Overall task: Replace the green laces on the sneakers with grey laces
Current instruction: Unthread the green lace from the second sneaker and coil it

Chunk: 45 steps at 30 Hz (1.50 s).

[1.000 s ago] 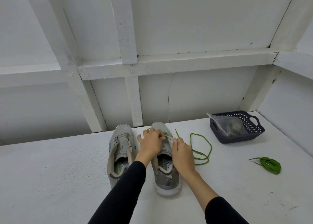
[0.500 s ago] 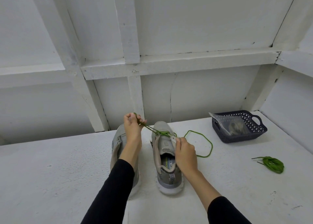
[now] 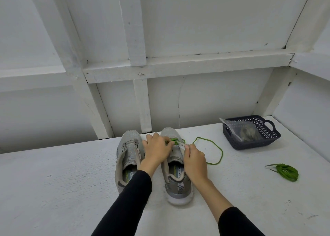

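two grey sneakers stand side by side on the white table (image 3: 53,191), toes toward the wall. the left sneaker (image 3: 127,157) has no lace in it. over the right sneaker (image 3: 174,171) both hands work near the toe end – the left hand (image 3: 156,151) has its fingers curled down onto the green lace (image 3: 217,151) at the lowest eyelets, and the right hand (image 3: 194,159) pinches the eyelet flap between thumb and fingertips. the lace's free length loops on the table just right of that shoe. a second green lace (image 3: 285,171), bundled, lies well apart to the right – near a dark basket (image 3: 267,137) holding a clear bag (image 3: 241,130).
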### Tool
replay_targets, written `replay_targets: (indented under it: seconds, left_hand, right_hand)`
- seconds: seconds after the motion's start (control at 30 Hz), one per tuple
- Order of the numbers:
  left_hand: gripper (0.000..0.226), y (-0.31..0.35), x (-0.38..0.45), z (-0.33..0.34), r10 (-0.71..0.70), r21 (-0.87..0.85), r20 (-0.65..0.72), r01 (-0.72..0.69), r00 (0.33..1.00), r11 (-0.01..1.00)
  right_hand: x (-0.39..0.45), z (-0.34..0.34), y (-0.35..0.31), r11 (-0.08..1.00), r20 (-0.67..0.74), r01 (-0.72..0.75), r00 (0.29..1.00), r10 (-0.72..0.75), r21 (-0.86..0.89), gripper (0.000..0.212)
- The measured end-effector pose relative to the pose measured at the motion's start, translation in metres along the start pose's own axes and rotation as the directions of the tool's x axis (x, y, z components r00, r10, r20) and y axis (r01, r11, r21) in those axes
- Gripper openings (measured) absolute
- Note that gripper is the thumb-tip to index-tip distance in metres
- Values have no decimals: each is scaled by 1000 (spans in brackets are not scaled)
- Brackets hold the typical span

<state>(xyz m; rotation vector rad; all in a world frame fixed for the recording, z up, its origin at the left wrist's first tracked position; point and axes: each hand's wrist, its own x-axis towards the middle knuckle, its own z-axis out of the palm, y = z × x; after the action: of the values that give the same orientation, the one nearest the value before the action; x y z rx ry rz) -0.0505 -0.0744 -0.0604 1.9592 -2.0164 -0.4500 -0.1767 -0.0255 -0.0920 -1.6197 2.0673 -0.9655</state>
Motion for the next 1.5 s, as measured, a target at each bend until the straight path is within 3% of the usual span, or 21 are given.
replay_targets:
  seconds: [0.17,0.27,0.33,0.43,0.5,0.53,0.6,0.67,0.73,0.8,0.87,0.97,1.03,1.13,1.2,1.3,1.43,1.5]
  left_hand:
    - [37,-6,12,8,-79,-344,31,85,996,935]
    - [38,-11,10,7,-61,-552,30,67,998,831]
    - [35,-10,7,1,-76,-713,8,58,997,698]
    - [36,-6,4,-8,-129,-931,26,71,991,357]
    - [34,-1,2,-16,-166,-985,35,62,985,162]
    - [33,1,2,-20,-199,-991,26,51,980,124]
    - [34,2,-1,-28,-250,-973,-58,1,967,232]
    - [33,-2,-5,-33,-206,-856,-202,-70,958,513]
    - [27,-6,-7,-32,-54,-562,-243,-95,969,822]
    - [23,-5,-9,-29,19,-205,-182,-56,983,977]
    - [25,1,-9,-23,46,43,-144,-40,989,998]
    - [32,5,-8,-5,51,199,-98,-31,994,980]
    - [28,3,-6,3,8,133,-84,3,996,991]
    - [21,-4,2,14,33,-149,-78,-44,996,988]
    - [13,-6,3,17,28,-420,-129,-80,991,904]
    - [18,-5,-1,10,-106,-819,-148,-62,983,570]
    - [20,-5,-1,-7,-260,-985,-132,-96,956,146]
    - [21,-5,3,-18,-332,-987,-145,-113,932,115]
  right_hand:
    - [2,1,4,1000,-12,13,1000,-12,10,34]
    - [3,2,3,1000,-9,20,1000,-20,3,33]
    - [3,3,3,1000,-7,26,1000,-25,8,33]
    - [3,4,4,1000,6,24,1000,-24,-3,34]
    - [3,3,4,1000,8,27,1000,-27,-9,35]
    - [3,3,4,1000,8,27,1000,-27,-10,35]
    - [3,3,2,1000,13,18,1000,-18,-20,35]
    - [3,3,1,999,18,13,1000,-12,-37,35]
    - [3,3,1,998,15,10,1000,-9,-57,36]
    - [3,3,0,997,12,5,1000,-4,-79,35]
    - [3,2,-1,994,11,10,1000,-9,-112,35]
    - [4,1,-2,989,17,14,1000,-12,-150,34]
    - [3,0,-2,986,22,16,1000,-13,-166,34]
    - [3,-2,-2,982,26,18,1000,-13,-186,35]
    - [4,-1,-1,984,18,15,1000,-12,-175,35]
    - [4,0,-1,991,10,7,1000,-6,-137,35]
    - [3,-1,-1,996,2,0,1000,0,-89,35]
    - [2,-2,-2,997,-1,-8,1000,8,-82,35]
